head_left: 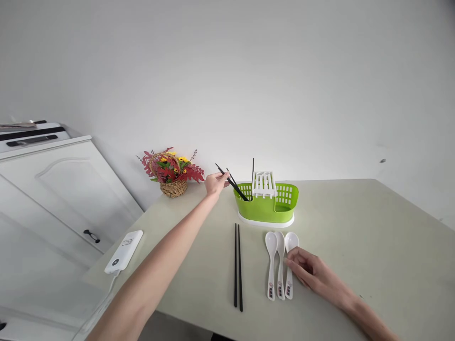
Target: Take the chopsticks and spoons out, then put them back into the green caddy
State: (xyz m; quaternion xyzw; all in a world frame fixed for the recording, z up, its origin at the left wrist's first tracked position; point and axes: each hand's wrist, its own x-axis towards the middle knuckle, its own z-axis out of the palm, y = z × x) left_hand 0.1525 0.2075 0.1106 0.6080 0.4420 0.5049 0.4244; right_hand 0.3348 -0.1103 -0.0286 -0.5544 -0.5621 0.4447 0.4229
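Observation:
My left hand (216, 183) is stretched forward, its fingers closed round a pair of black chopsticks (242, 194). Their lower ends slant into the left side of a green plastic basket (263, 208), and the upper ends poke out past the fingers. One more dark stick (253, 166) stands upright in the basket beside its white slatted rack (264, 183). My right hand (309, 270) rests low on the table, thumb and fingers pinched at the neck of the rightmost white spoon (292, 241). Two other white spoons (271, 244) lie close on its left, slightly overlapping.
Two black chopsticks (238, 265) lie side by side on the pale table (355, 227), in front of the basket. A wicker basket of artificial flowers (174, 188) stands at the back left. A white power bank (124, 252) with a cable is at the left edge, near a white cabinet (67, 189).

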